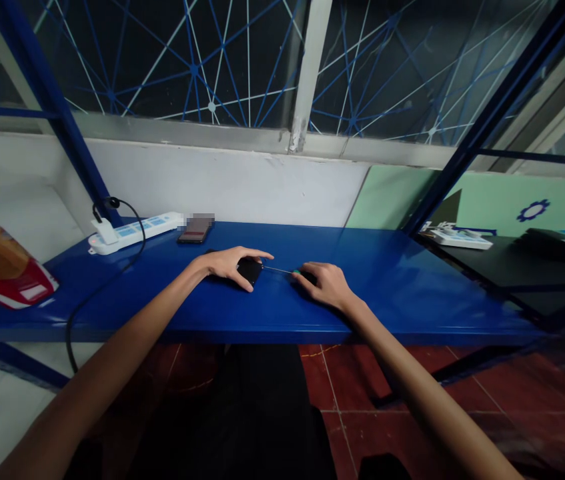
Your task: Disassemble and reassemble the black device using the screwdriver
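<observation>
Take the small black block [249, 271] as the clock's centre, with twelve toward the window; it sits near the middle of the long, glossy blue worktop [402, 287].

The left hand [227, 263] comes over the block from nine o'clock, palm down, with the wrist bent and its back uppermost. Its thumb curves along the near side toward six, while the index finger reaches nearly straight across the far side and past it toward one. The hand grasps the block loosely in this wide, C-shaped hold; the fingers beneath are hidden. The left forearm slants away toward half past seven.

The right hand [329, 283] lies low over the worktop at three o'clock, knuckles up and fingers curled, closed on the dark, teal-touched handle of a slim tool with a thin, straight metal shaft [278, 269]. The thumb lies along the near side of the handle. The shaft runs almost level toward nine and ends at the block's right edge; whether its tip touches cannot be told. The right forearm extends back toward five, the elbow barely bent.

At ten o'clock lies a flat, dark smartphone [196, 232], and beyond it, nearer half past nine, a long white plastic power strip [135, 233] carries a plugged-in black cable [105, 277].
</observation>
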A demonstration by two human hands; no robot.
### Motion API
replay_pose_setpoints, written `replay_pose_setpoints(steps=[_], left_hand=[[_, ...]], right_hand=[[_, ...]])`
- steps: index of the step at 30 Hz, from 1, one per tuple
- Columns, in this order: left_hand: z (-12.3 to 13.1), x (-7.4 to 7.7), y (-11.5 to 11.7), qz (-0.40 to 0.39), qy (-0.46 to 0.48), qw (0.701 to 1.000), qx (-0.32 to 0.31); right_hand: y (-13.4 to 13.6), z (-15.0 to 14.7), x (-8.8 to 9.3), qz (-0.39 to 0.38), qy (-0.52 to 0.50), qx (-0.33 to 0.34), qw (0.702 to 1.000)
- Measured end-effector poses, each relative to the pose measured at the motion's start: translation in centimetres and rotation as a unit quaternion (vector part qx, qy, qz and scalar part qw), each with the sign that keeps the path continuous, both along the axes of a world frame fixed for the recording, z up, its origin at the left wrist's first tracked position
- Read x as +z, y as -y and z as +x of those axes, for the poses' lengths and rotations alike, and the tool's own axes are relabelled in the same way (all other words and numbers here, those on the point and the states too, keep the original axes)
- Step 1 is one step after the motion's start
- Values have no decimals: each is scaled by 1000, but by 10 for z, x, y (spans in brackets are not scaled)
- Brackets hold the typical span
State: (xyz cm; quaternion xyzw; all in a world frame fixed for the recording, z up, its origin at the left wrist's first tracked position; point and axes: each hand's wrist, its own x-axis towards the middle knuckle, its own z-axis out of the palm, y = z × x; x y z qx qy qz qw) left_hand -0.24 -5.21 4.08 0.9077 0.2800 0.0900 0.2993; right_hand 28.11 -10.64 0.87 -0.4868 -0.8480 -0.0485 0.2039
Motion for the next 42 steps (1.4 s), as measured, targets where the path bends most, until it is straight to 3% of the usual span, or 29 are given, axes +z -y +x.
replay_pose_setpoints(steps=[10,14,19,22,26,30,33,42], left_hand=[[0,1,1,-7,-19,1000,6],[0,1,0,4,-30,999,9],[0,1,0,3,-37,999,11],[0,2,0,0,-45,999,13],[0,3,1,0,-53,999,14],[0,2,1,6,-52,999,11],[0,3,1,5,-52,999,14],[0,1,1,8,-38,999,21]], right_hand=[[-2,-2,3,-23,-56,14,998],[-8,-3,12,-138,-65,19,988],[-19,-3,24,-353,-146,47,923],[-18,-3,25,-393,-165,53,903],[-11,-3,19,-358,-170,43,917],[-9,-2,14,-212,-107,42,970],[-12,0,13,-140,-57,19,988],[-12,-5,15,-119,-18,3,993]])
